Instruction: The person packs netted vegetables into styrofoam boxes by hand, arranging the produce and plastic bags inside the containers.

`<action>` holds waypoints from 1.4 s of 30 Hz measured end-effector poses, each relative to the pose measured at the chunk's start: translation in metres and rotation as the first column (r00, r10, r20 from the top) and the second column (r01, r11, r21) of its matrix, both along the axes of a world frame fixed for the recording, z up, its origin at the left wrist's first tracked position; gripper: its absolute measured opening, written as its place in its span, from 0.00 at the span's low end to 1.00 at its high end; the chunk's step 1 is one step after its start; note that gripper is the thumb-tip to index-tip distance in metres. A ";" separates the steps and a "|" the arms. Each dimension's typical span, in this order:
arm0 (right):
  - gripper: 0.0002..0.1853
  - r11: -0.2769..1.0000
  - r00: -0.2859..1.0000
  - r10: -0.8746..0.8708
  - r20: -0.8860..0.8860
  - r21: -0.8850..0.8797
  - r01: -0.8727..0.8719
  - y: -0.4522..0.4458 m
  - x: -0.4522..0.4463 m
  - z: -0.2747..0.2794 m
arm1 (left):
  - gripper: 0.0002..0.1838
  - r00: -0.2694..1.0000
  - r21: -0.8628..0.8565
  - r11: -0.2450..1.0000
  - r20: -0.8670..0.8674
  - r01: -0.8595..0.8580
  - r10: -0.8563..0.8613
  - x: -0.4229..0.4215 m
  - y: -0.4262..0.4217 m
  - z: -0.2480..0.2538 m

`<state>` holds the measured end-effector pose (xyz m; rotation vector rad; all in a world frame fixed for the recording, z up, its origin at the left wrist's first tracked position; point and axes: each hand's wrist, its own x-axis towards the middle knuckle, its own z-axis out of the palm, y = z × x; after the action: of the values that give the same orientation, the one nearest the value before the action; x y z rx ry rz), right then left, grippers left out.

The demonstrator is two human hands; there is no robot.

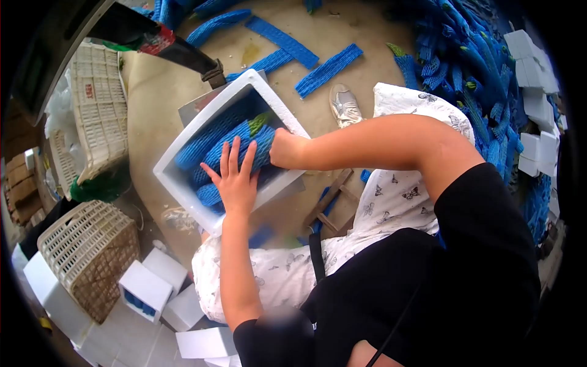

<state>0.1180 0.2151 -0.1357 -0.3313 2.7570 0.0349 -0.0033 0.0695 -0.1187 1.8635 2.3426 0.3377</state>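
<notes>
A white foam box (174,150) stands tilted in front of me, with several blue-netted pieces (229,150) inside, one showing a green tip (258,123). My left hand (237,183) lies over these pieces, palm down and fingers spread, holding nothing. At the box's right side my right hand (287,148) is closed in a fist against the end of a blue-netted piece; whatever its fingers hold is hidden.
Blue netted pieces (330,70) lie on the floor beyond the box, and a large pile (471,67) of them rises at the right beside white foam boxes (538,104). Plastic crates (98,110) and more white boxes (147,287) stand left. A dark metal bar (189,55) reaches in from above.
</notes>
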 end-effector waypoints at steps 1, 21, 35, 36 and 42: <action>0.06 0.999 0.999 -0.033 -0.003 0.032 0.033 -0.002 -0.001 0.001 | 0.38 1.000 -0.009 1.000 -0.020 -0.018 0.018 0.001 0.005 -0.001; 0.11 0.113 -0.463 -0.743 -0.483 -0.773 0.624 0.340 0.338 0.026 | 0.24 0.907 -0.068 0.959 -0.311 0.275 -0.282 0.019 0.059 -0.014; 0.29 -0.339 -0.350 -0.936 -0.018 -0.209 0.917 0.098 0.444 -0.147 | 0.16 0.881 -0.078 0.946 -0.346 0.316 -0.323 0.017 0.057 -0.016; 0.29 -0.159 -0.170 -0.975 -0.146 -0.084 0.984 0.079 0.442 -0.151 | 0.16 0.881 -0.078 0.944 -0.342 0.320 -0.327 0.019 0.059 -0.016; 0.34 -0.672 -0.385 -0.740 0.552 -0.569 0.475 0.075 0.382 -0.150 | 0.20 0.920 -0.044 0.961 -0.280 0.272 -0.273 0.022 0.060 -0.013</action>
<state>0.5000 0.2903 -0.2854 2.3331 1.6895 -1.8029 0.0186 0.1296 -0.1317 2.3360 2.1921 0.0347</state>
